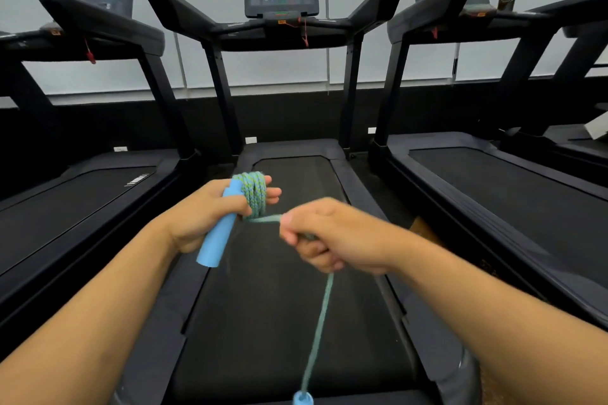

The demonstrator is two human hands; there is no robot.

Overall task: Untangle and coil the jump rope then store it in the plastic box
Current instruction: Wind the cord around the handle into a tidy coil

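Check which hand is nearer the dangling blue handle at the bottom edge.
Right. The right hand grips the rope directly above the dangling handle. The left hand is farther up and to the left, holding the other handle and the coil.

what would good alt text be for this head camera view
A person's left hand grips a blue jump rope handle with teal rope coiled around its fingers, while the right hand pulls the remaining rope taut. The loose rope hangs to a second blue handle above a treadmill belt, with treadmills on both sides.
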